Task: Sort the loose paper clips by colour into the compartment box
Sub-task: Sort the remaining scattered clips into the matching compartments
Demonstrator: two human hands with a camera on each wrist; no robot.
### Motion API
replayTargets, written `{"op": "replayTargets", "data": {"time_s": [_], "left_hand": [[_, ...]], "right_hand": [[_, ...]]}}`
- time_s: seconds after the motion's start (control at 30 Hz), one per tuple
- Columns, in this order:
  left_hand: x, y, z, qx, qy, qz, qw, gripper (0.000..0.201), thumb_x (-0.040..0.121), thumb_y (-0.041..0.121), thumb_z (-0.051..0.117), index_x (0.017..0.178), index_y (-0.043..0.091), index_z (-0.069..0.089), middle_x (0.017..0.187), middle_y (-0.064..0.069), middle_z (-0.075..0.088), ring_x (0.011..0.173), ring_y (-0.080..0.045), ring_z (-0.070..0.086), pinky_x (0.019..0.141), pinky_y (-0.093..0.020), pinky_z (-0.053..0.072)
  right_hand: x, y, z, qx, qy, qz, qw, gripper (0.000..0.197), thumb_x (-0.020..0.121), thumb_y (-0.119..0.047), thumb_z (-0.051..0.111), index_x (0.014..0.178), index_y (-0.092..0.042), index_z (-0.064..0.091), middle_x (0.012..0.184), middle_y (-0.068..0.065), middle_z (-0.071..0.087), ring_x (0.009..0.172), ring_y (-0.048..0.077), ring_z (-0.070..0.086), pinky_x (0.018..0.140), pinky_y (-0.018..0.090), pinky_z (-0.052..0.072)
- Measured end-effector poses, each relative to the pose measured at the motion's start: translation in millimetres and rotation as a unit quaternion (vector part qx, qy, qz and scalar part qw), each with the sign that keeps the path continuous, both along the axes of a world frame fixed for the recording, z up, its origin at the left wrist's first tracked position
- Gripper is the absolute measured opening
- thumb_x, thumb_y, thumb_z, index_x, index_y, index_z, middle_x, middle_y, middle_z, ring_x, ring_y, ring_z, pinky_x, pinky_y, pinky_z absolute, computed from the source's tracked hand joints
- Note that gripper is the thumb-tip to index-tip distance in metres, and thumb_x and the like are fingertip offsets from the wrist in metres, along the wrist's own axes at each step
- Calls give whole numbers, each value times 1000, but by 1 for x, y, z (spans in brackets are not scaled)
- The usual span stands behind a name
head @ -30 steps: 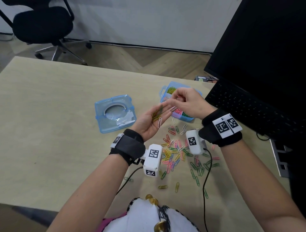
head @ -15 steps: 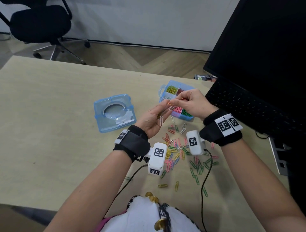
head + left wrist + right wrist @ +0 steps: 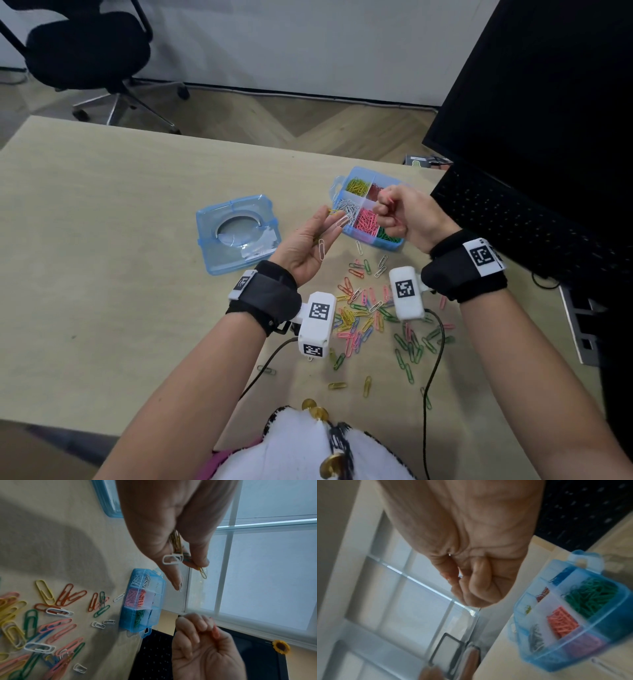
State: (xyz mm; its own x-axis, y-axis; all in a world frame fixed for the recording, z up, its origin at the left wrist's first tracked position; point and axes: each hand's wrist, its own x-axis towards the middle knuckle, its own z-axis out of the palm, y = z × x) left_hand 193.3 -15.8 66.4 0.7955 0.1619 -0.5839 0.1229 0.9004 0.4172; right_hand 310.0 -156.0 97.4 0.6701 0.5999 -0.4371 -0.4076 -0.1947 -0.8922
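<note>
Desk (image 3: 102,240): one compartment box (image 3: 383,241) near right edge, six compartments. Left hand (image 3: 308,246) loosely cupped, holding several clips (image 3: 176,543). Right hand (image 3: 407,216) curled, pinching one pink clip (image 3: 215,632).

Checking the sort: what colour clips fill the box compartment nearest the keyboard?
Green, clearest in the right wrist view.

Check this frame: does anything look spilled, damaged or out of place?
Nothing damaged. The loose paper clips lie scattered in mixed colours on the desk before the compartment box, as the sorting expects. The box's lid lies apart to its left. One white clip dangles from the left hand and might drop.
</note>
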Motion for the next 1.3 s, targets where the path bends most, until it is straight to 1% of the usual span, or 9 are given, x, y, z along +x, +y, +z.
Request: {"op": "replayTargets", "data": {"time_s": [0.17, 0.33, 0.47, 0.53, 0.63, 0.77, 0.9, 1.13, 1.3], "left_hand": [[-8, 5, -11, -18, 24, 1, 1000, 14, 93, 16, 56, 91, 3, 57, 97, -20, 71, 103, -25, 64, 79, -27, 54], [-10, 4, -16, -20, 27, -5, 999, 14, 93, 16, 57, 88, 3, 58, 98, -20, 71, 87, -24, 70, 79, -29, 53], [-7, 2, -18, -17, 26, -9, 999, 16, 95, 16, 54, 85, 4, 58, 95, -19, 71, 82, -23, 71, 77, -27, 53], [-6, 2, -17, -20, 25, -12, 999, 18, 97, 16, 52, 86, 4, 58, 96, -19, 71, 83, -23, 71, 76, -27, 53], [-5, 2, -16, -21, 24, -15, 999, 19, 97, 16, 51, 85, 3, 59, 96, -20, 70, 83, -25, 71, 77, -28, 53], [-2, -1, -14, -26, 23, -15, 999, 18, 98, 15, 50, 90, 1, 59, 97, -20, 69, 85, -24, 69, 78, -27, 53], [-1, -5, -14, -17, 28, -25, 999, 23, 98, 16, 51, 102, -5, 62, 92, -17, 67, 76, -21, 71, 78, -27, 54], [-4, -3, -3, -51, -6, -28, 998, 29, 100, 14, 46, 98, -11, 61, 99, -20, 65, 83, -25, 69, 83, -33, 54], [-7, 1, -1, -88, -13, -39, 995, 62, 103, 37, 29, 121, -18, 50, 121, -31, 58, 111, -34, 60, 93, -39, 50]], "right_hand": [[29, -2, -35, -253, -144, 36, 956, 28, 89, -10, 39, 61, -14, 44, 65, 7, 43, 47, 12, 33, 36, 16, 24], [43, 11, -56, -335, -167, 85, 923, 29, 92, -13, 49, 66, -6, 58, 69, 11, 54, 49, 14, 42, 44, 21, 35], [48, 25, -53, -301, -158, 69, 938, 30, 97, -24, 49, 84, 0, 63, 88, 18, 64, 74, 22, 65, 71, 31, 56], [45, 28, -46, -290, -161, 64, 941, 32, 98, -24, 48, 104, 4, 61, 94, 14, 58, 85, 25, 64, 80, 37, 57], [34, 27, -29, -287, -270, 84, 915, 32, 95, -26, 52, 118, -6, 63, 101, 6, 64, 92, 21, 63, 88, 40, 54], [-7, 27, -1, -163, -287, 89, 940, 10, 84, -29, 68, 87, -21, 72, 85, 5, 73, 79, 17, 70, 77, 34, 57], [-32, 31, 2, -195, -386, 92, 897, 16, 75, -19, 79, 90, -15, 76, 82, 2, 74, 77, 9, 69, 78, 21, 55], [-30, 23, -7, -166, -337, 72, 924, 11, 78, -19, 77, 87, -17, 71, 76, -1, 72, 73, 14, 70, 79, 37, 58], [-40, 22, -2, -189, -380, 76, 902, 18, 77, -24, 78, 92, -18, 73, 80, -5, 71, 74, 8, 65, 77, 24, 55]]}}
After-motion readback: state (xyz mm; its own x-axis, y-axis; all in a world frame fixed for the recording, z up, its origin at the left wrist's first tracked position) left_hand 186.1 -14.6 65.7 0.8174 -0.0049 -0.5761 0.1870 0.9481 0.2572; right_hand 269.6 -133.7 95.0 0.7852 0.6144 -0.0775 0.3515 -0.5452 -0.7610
